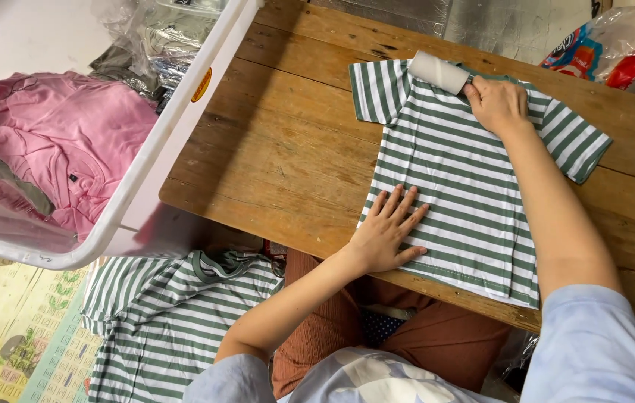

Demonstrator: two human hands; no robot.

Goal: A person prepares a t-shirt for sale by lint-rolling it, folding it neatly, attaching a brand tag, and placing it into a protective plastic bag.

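A green-and-white striped T-shirt (474, 186) lies spread flat on the wooden counter (288, 149), its collar away from the person and its hem hanging slightly over the near edge. The left hand (386, 231) rests palm down on the shirt's lower left part, fingers spread and flat against the cloth. The right hand (498, 104) is up near the collar, fingers curled tight around the handle of a lint roller (439, 72); the white roll sticks out just left of this hand and lies on the shirt's shoulder area.

Beyond the right hand, at the counter's far corner, sits a crinkled plastic bag (616, 45) in red, blue and white. Well to the left of the left hand, a white plastic bin (176, 127) overlaps the counter's edge and holds folded pink garments (64, 142) and clear-wrapped items. Below the left forearm, off the counter, lies another striped T-shirt (161, 321) of the same pattern, beside a printed floor mat (11, 336).
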